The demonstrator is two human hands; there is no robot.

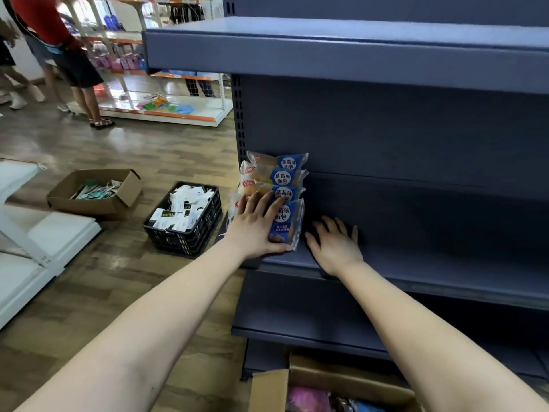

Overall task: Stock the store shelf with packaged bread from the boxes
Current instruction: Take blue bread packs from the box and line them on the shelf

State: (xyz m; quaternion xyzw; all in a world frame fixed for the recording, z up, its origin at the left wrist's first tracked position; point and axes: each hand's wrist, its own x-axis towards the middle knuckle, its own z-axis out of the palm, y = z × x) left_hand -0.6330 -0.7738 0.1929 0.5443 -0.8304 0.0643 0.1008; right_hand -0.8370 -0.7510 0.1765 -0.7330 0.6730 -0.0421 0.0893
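Four bread packs lie in a row at the shelf's left end. The left hand presses flat on the nearest; the right hand lies open and empty beside it. One black crate and one cardboard box stand on the floor

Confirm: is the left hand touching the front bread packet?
Touching. Head view shows the left hand pressed flat against the front bread packet, fingers across its face.
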